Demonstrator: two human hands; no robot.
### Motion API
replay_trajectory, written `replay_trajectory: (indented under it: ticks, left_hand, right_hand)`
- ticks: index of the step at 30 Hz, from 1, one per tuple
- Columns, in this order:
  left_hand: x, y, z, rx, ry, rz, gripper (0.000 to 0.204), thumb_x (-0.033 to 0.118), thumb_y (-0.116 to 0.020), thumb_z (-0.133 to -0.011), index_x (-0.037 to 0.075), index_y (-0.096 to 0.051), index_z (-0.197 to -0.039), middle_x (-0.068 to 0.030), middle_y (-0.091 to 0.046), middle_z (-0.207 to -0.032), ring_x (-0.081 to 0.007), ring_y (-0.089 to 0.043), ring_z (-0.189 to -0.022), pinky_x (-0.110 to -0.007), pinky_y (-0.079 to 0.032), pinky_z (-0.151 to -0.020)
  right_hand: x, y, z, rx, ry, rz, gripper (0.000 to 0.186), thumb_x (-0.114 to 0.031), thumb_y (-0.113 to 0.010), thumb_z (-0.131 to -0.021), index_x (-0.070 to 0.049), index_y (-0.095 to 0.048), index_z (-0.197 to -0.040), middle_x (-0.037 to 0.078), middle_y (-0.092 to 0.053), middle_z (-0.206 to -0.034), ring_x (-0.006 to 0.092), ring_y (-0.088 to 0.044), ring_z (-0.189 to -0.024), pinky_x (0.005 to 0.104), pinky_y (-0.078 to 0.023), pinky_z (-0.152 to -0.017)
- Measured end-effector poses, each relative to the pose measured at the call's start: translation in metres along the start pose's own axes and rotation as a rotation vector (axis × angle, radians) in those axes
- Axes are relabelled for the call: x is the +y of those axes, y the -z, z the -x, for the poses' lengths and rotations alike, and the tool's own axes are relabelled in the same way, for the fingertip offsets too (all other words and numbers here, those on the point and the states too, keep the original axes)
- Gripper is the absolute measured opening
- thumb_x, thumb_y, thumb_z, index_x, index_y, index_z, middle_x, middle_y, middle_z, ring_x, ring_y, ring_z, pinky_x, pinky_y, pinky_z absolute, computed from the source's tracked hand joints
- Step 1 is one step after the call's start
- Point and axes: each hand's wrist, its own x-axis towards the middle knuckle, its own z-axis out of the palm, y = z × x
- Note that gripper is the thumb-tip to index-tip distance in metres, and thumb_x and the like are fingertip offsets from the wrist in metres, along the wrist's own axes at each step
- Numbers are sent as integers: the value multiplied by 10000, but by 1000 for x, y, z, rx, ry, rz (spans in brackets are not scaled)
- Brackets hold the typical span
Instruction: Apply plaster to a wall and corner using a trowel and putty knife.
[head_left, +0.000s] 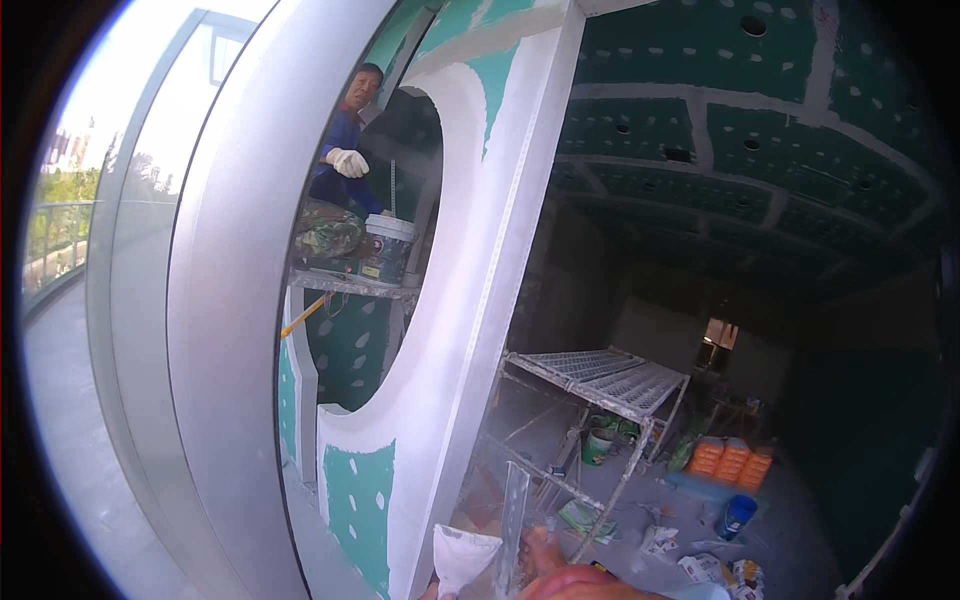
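Note:
At the lower edge, a small part of my left hand (pixel 431 591) shows, closed at the handle end of a putty knife (pixel 464 556). White compound coats its fan-shaped blade, which points up. Just right of it, my right hand (pixel 543 552) is closed and blurred, beside a long grey metal blade (pixel 513 515) that it appears to grip. This blade stands nearly upright, seen almost edge-on, and its handle is hidden. Both tools are close to the foot of a white-plastered wall edge (pixel 500 300), next to a green board panel (pixel 357 515) with white filler spots.
Through a curved wall opening, a co-worker with a white glove (pixel 347 163) crouches on a platform (pixel 350 284) beside a white bucket (pixel 388 248). A scaffold (pixel 610 380), orange packages (pixel 730 461), a blue bucket (pixel 737 516) and crumpled bags (pixel 705 569) are at right. A silver column (pixel 235 300) rises at left.

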Motion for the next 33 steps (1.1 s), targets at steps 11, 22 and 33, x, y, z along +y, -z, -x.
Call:
replay_trajectory:
  ticks: [11, 22, 33]
  left_hand:
    - [80, 30, 49, 185, 47, 258, 484, 330, -400, -911, 8, -347, -1268, -32, -486, -660, -108, -435, -581, -262, -382, -529]
    - [110, 41, 40, 444, -124, 184, 293, 297, -319, -922, 32, -441, -902, -13, -437, -661, -89, -391, -538, -236, -336, -488]
    - [146, -14, -57, -20, -680, -477, 416, 62, -536, -788, 85, -499, -1202, -133, -520, -911, -306, -547, -759, -370, -458, -643]
  right_hand:
    - [-10, -17, 38, 144, -68, -131, 188, -227, -518, -834, -45, -546, -871, 41, -548, -722, 169, -555, -640, 292, -459, -545]
    - [4, -38, 44, -564, -568, -674, 288, -311, -553, -825, -68, -546, -980, 67, -589, -849, 212, -592, -763, 360, -497, -675]
    - [-28, 26, 86, -514, -352, -849, 273, -294, -569, -813, -64, -549, -959, 65, -585, -832, 202, -586, -745, 350, -491, -663]
